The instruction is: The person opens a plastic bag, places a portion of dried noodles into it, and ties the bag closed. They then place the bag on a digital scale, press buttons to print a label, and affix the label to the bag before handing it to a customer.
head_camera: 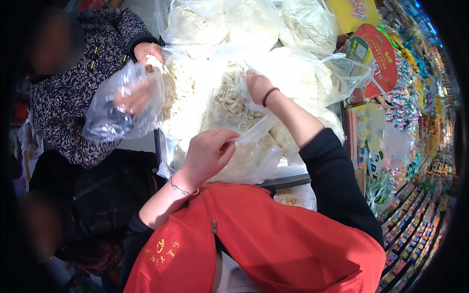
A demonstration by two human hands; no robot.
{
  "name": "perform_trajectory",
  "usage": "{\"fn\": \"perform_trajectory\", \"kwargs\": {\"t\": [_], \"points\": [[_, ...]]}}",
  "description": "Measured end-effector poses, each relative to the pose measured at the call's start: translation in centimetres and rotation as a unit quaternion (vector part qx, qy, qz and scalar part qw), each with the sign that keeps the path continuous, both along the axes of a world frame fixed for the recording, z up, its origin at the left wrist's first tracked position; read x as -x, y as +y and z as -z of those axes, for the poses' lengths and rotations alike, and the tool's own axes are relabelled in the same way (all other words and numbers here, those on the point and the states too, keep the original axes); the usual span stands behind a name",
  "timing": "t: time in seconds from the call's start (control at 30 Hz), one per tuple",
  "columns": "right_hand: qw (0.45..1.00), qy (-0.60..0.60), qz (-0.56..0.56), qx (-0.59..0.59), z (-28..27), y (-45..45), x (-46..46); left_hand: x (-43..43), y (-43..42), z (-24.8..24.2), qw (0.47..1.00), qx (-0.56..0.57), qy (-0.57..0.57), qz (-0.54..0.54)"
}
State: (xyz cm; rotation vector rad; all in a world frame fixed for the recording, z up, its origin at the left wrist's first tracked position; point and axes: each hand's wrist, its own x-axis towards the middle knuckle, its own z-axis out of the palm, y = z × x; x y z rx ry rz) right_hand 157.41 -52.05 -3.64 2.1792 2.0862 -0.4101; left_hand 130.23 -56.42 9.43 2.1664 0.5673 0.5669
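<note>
A clear plastic bag [253, 126] of wide, flat noodles [234, 97] lies before me among other bags. My left hand [210, 155], with a silver bangle at the wrist, pinches the near edge of this bag between thumb and fingers. At the bag's far right side, my right hand [258, 87] has its fingers curled on the plastic beside the noodles; its fingertips are hidden. A beaded bracelet [270, 96] circles that wrist. Under the near edge sits another plastic-wrapped bundle [242, 161], partly covered by my left hand.
Bags of pale noodles [253, 22] fill the far side of the dark-rimmed display [289, 181]. At left, a person's hand [149, 53] touches noodles; their other hand is inside a clear bag [124, 106]. Another person stands nearer. Signs [377, 55] and packaged goods line the right.
</note>
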Motion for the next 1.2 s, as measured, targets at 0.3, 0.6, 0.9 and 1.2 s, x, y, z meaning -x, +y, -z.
{"fn": "perform_trajectory", "kwargs": {"t": [0.3,0.6,0.9,1.2], "points": [[0.950,0.047,0.089,-0.297,-3.9,-7.0,2.5,-0.7,-0.1,0.4,0.992,0.115,-0.017,0.042],[0.946,0.109,0.005,-0.306,-3.4,-8.2,6.0,-12.9,9.2,4.9,0.969,-0.014,0.216,-0.121],[0.959,0.173,0.103,-0.199,-3.4,-7.1,4.3,-15.0,5.8,3.5,0.978,-0.016,-0.196,-0.075],[0.967,0.015,0.035,-0.253,-2.7,-7.4,5.3,-15.9,11.3,6.3,0.961,-0.028,0.228,-0.154]]}}
